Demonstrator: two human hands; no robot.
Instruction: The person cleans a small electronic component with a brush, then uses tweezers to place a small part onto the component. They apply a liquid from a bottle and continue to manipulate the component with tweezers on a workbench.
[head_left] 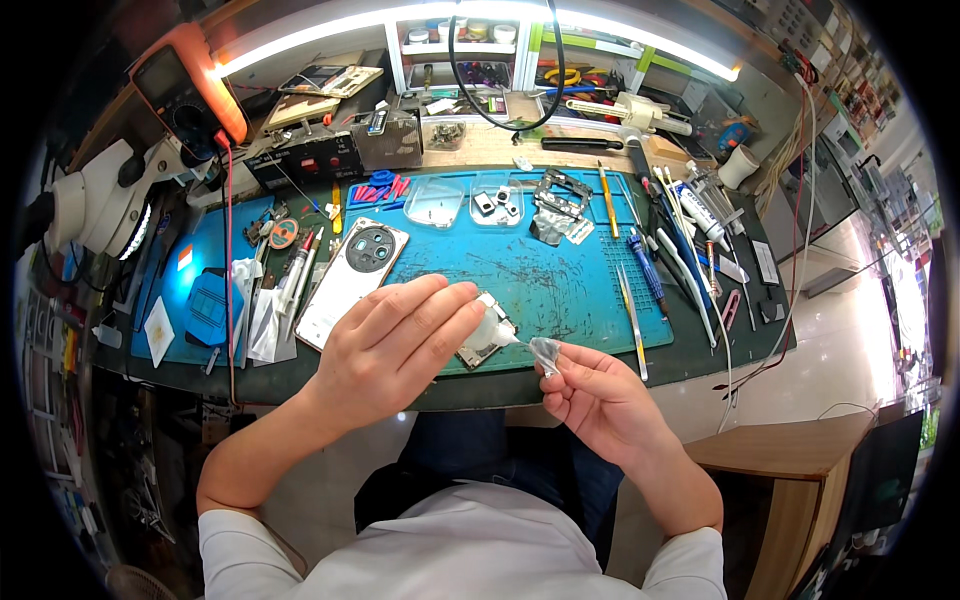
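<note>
My left hand (395, 345) is closed around a small translucent squeeze bottle (492, 328). The bottle is tilted, its thin nozzle pointing right. Between thumb and fingers, my right hand (605, 398) pinches a crumpled greyish wipe or film (547, 352), right by the nozzle's tip; I cannot tell whether they touch. Beneath the bottle, a small phone part with a metal edge (482, 356) lies near the mat's front edge, partly covered by the bottle and hand. A white phone back with a round camera ring (352, 275) lies left of my left hand.
On the blue mat (440, 268) stand two clear boxes of small parts (496, 202). A phone frame (560, 205) lies beside them. Tweezers (632, 320) and several tools lie to the right. A microscope (95, 205) and an orange multimeter (190, 90) stand left. Cables hang nearby.
</note>
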